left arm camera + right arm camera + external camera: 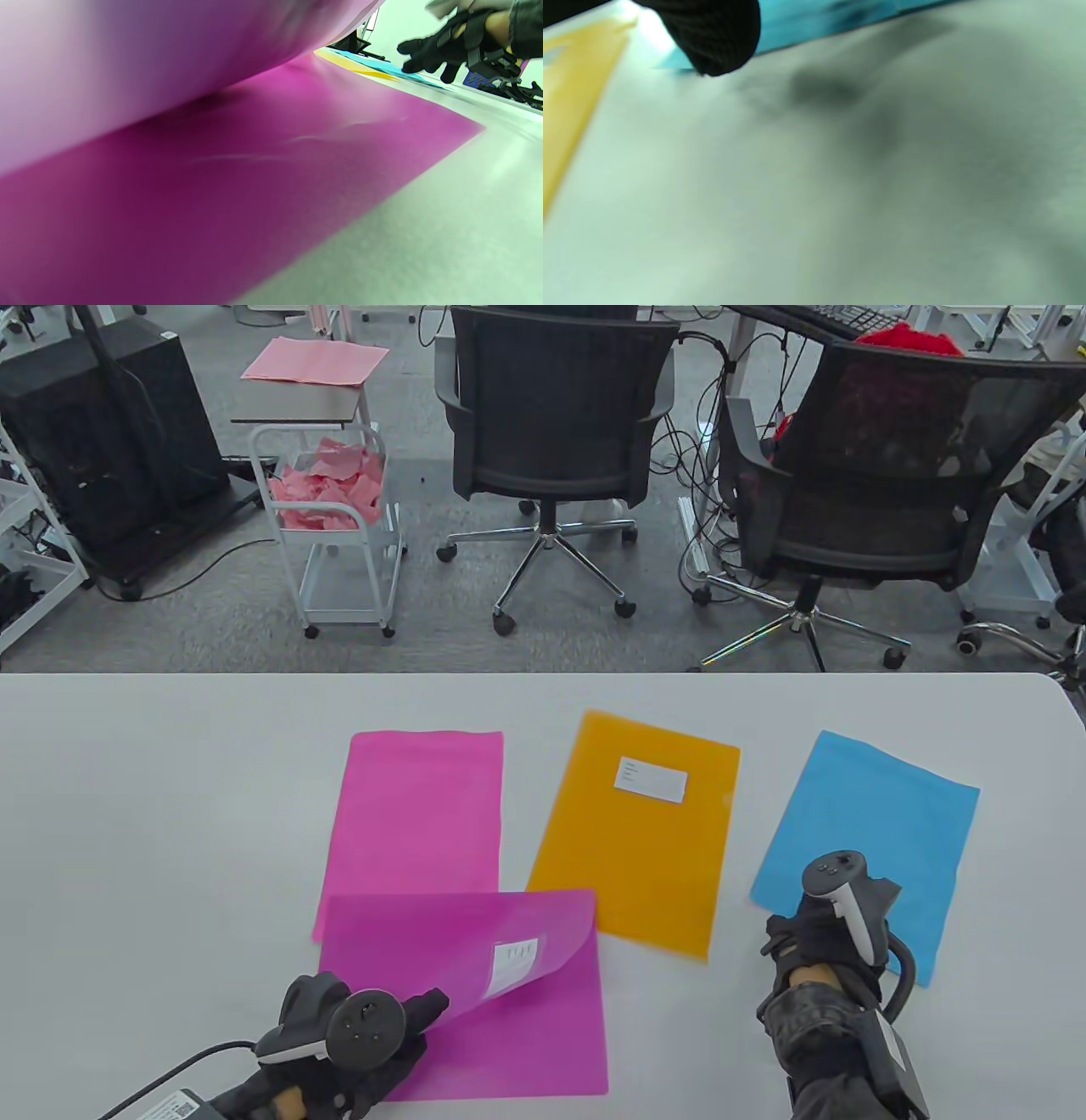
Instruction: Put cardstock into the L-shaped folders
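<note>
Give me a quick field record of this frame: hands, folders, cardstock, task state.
left hand: lifts the top flap of the magenta folder, peeled open toward the left
right hand: at the near-left corner of the blue sheet; contact unclear
pink cardstock: flat on the table, just behind the magenta folder, not yet inserted
orange folder: flat, white label facing up, between pink and blue
task state: folder open, nothing inside it yet
</note>
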Tool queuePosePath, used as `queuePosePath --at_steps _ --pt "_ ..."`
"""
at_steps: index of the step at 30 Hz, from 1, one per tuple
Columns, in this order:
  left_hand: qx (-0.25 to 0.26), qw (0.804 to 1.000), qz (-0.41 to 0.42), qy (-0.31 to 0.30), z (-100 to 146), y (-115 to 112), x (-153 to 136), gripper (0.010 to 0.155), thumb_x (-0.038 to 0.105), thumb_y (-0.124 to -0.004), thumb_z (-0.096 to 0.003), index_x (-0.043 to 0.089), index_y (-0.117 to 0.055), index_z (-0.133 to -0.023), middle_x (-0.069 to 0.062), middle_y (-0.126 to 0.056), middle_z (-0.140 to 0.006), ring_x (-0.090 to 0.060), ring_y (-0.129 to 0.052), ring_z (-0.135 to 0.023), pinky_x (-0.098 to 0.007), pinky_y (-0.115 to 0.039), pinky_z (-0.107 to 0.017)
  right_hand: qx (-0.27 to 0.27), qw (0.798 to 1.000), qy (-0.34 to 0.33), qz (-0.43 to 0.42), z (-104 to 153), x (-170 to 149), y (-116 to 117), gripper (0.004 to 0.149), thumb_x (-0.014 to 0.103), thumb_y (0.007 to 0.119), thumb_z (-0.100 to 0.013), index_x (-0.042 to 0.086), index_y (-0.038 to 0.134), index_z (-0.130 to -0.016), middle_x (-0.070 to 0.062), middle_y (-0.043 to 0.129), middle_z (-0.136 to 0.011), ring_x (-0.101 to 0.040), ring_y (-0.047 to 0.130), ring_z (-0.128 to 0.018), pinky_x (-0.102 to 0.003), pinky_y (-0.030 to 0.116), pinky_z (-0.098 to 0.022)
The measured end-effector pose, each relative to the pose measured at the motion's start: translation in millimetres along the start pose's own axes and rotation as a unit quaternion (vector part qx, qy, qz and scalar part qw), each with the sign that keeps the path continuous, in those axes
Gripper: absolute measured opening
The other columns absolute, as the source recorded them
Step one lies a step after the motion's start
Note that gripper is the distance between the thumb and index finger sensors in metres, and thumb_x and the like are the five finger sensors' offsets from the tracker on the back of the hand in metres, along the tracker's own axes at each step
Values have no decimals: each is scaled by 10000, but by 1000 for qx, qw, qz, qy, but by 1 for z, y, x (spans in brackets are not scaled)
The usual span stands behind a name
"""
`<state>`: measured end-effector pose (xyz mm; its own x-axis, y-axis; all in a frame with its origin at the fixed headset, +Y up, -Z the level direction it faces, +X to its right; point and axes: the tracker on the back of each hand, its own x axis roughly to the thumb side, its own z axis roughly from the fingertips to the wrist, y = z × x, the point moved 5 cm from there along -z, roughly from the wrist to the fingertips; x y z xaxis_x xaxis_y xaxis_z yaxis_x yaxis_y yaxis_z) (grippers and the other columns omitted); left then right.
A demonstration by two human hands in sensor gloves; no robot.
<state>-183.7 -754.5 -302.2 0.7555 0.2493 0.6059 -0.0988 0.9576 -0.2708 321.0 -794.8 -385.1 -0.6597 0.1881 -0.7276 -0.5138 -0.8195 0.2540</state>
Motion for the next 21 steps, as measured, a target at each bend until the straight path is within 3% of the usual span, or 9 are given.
queuePosePath --at_steps 3,4,5,7,9,12,15,18,21 --pt "2 1000 10 1 0 1 -2 575 437 -644 -449 163 -611 -953 -127 -874 -860 -357 -997 -676 -483 -931 -429 21 997 21 -76 -15 -22 2 985 541 814 -410 435 -40 -888 81 -224 -995 -301 -87 -962 -579 198 -742" --pt "3 1000 10 1 0 1 -1 576 438 -645 -447 163 -613 -952 -128 -876 -858 -356 -997 -674 -484 -930 -426 28 996 23 -81 -17 -25 3 972 540 810 -403 418 -11 -908 41 -41 -1096 -306 -34 -971 -545 184 -728" --pt "4 1000 7 0 0 1 -1 575 439 -646 -447 165 -616 -951 -128 -878 -856 -360 -998 -669 -485 -929 -424 29 996 32 -76 -17 -27 3 968 541 798 -396 374 5 -926 32 36 -1106 -299 6 -965 -519 196 -714" --pt "7 1000 1 -2 0 2 1 573 438 -646 -446 163 -621 -948 -132 -881 -850 -361 -1005 -660 -484 -931 -416 -17 999 23 -32 -10 -20 -5 939 505 814 -400 353 74 -958 -23 204 -1090 -351 218 -956 -530 406 -672" --pt "13 1000 2 1 1 5 1 572 438 -645 -447 161 -622 -947 -133 -887 -843 -361 -1014 -652 -483 -933 -410 -27 999 22 12 -4 -11 -5 819 482 784 -407 281 262 -1005 -71 299 -1049 -384 337 -908 -513 494 -637" --pt "21 1000 4 3 1 8 1 573 437 -647 -445 158 -624 -945 -135 -894 -835 -363 -1024 -643 -484 -933 -402 -53 997 13 55 4 1 -7 669 410 785 -419 210 438 -955 -132 483 -950 -387 558 -809 -499 614 -567" --pt "30 1000 -5 4 2 12 3 573 439 -647 -445 157 -628 -943 -137 -899 -830 -364 -1031 -638 -484 -935 -397 -78 993 2 86 11 12 -5 547 369 776 -431 174 537 -882 -166 607 -828 -370 706 -693 -480 700 -459" --pt "30 999 -12 5 2 12 4 573 439 -645 -445 155 -627 -943 -139 -900 -829 -365 -1034 -636 -485 -934 -397 -91 993 -18 78 24 22 -9 521 355 807 -400 131 621 -832 -182 723 -760 -385 790 -601 -487 748 -376" --pt "34 999 -13 8 2 11 5 575 438 -646 -446 150 -626 -943 -139 -901 -828 -366 -1034 -635 -488 -934 -394 -102 986 -68 108 60 53 -17 505 356 815 -378 87 678 -783 -209 807 -656 -383 866 -465 -461 798 -263"
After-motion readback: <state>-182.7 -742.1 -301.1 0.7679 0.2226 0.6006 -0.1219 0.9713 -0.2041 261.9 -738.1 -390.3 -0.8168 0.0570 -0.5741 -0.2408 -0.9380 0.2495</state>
